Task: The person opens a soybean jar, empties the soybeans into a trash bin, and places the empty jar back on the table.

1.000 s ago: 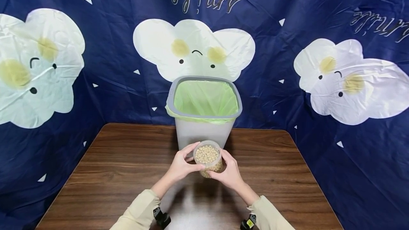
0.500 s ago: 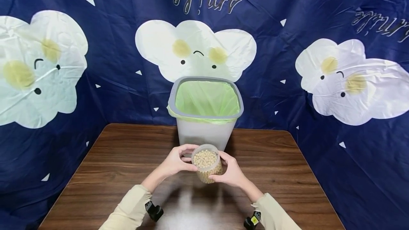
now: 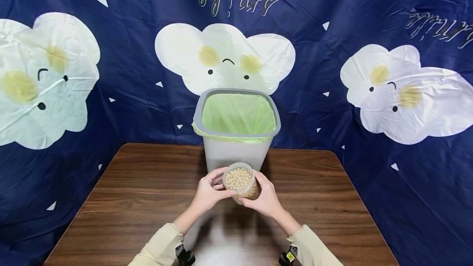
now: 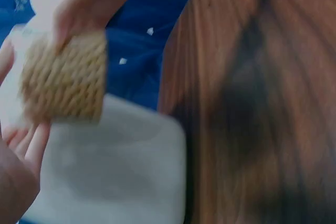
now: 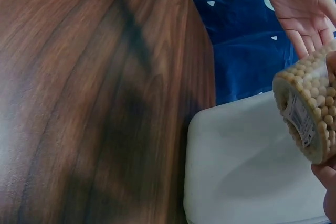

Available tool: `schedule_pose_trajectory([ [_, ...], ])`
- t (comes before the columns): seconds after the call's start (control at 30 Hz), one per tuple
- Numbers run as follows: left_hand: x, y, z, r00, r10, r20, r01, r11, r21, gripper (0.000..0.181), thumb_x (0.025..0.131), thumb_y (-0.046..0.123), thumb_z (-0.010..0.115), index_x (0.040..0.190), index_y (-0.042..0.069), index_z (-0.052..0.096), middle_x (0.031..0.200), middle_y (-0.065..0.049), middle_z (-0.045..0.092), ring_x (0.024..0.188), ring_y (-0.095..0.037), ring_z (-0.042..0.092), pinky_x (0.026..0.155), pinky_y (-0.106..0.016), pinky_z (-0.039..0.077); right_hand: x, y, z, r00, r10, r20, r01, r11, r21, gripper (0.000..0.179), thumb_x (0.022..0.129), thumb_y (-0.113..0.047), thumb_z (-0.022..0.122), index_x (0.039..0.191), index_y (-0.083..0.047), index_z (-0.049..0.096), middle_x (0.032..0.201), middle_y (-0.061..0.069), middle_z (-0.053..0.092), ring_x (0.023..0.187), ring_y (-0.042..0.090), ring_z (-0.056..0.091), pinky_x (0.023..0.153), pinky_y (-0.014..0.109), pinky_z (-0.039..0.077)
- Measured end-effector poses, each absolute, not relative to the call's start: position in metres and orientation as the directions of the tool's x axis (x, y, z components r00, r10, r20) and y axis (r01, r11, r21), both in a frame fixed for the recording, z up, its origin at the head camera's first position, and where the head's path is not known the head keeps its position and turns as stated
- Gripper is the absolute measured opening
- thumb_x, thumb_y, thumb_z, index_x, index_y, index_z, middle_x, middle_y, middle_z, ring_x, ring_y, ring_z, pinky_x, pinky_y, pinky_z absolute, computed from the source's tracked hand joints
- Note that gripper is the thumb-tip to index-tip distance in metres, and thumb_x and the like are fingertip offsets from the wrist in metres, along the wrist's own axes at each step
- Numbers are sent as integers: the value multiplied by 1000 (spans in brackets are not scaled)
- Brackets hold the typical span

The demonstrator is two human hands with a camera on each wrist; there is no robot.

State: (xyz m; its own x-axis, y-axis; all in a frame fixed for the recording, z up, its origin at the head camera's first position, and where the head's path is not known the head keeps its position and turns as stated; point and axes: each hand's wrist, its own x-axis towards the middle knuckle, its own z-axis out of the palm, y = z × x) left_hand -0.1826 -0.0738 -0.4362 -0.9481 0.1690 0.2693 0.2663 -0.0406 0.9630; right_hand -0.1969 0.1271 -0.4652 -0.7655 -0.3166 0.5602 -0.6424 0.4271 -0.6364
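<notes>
In the head view a clear round jar (image 3: 239, 179) full of small pale round beans is held between both hands over the table, its top tilted toward the camera. My left hand (image 3: 208, 190) grips it at the top rim from the left, thumb in front and fingers behind. From the right, my right hand (image 3: 267, 197) wraps the jar's side, thumb across the front. The right wrist view shows the jar's base with a white printed label (image 5: 299, 119). Blurred beans show through the jar wall (image 4: 68, 80) in the left wrist view.
A pale grey bin (image 3: 236, 153) with a grey rim and a green liner bag (image 3: 238, 114) stands at the table's back edge, just behind the jar. The brown wood table (image 3: 148, 188) meets a dark blue cloth (image 3: 314, 106) with cloud prints around it.
The jar came slightly nearer, then moved back toward the bin. My left hand shifted left, then back right, its thumb again farther over the rim. My right hand keeps its hold.
</notes>
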Motion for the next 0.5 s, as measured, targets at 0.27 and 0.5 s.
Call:
schedule_pose_trajectory([
  [0.27,-186,-76,-446,-920,176,350,343,-71,937,59,70,-8,72,124,-7,49,126,-23,50,114,-31,50,83,-32,50,-182,122,-431,-830,-310,463,-552,340,-762,69,61,-5,80,122,8,49,113,19,57,102,26,55,82,35,50],
  [0.5,-190,-90,-442,-863,335,380,362,-116,925,60,67,-6,75,121,-11,49,115,-30,53,100,-16,59,79,-31,52,-179,131,-423,-771,-457,443,-587,240,-773,67,61,-1,77,120,10,49,111,21,58,102,16,55,82,32,51],
])
